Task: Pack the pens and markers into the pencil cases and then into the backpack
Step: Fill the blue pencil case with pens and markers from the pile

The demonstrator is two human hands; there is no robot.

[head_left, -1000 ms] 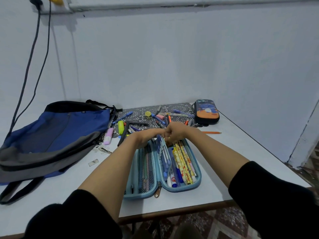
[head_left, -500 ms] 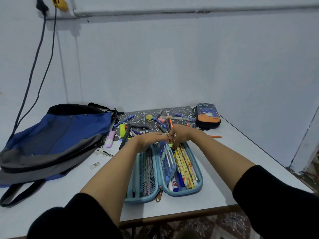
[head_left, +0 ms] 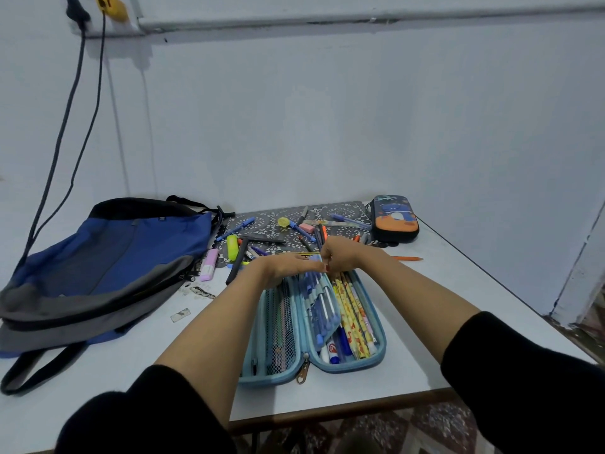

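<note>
Backpack (head_left: 108, 257), blue and grey, lies flat along the left edge of the desk (head_left: 435, 348), its strap trailing toward the near edge. A pink highlighter (head_left: 209, 265) lies just beside its right side. Next comes a patterned mat (head_left: 343, 211) against the far edge, strewn with loose pens and markers (head_left: 304, 231), among them a yellow-green highlighter (head_left: 232, 247).

At the middle of the near edge a light-blue pencil case (head_left: 379, 342) lies open. Its left half has a mesh pocket. A middle flap (head_left: 322, 303) stands up, loaded with blue pens, and the right half holds yellow patterned pencils (head_left: 355, 319) and a few markers.

The left grip (head_left: 288, 268) lies over the far end of the mesh half, fingers reaching right to touch the top of the flap. I cannot tell whether it pinches anything. The right grip (head_left: 343, 257) meets it there, fingers curled and pinching the flap's far end.

An orange pencil (head_left: 407, 258) lies alone on the desk to the right of the hands. A dark pencil case (head_left: 394, 217) with an orange and blue picture sits zipped at the far right corner.
</note>
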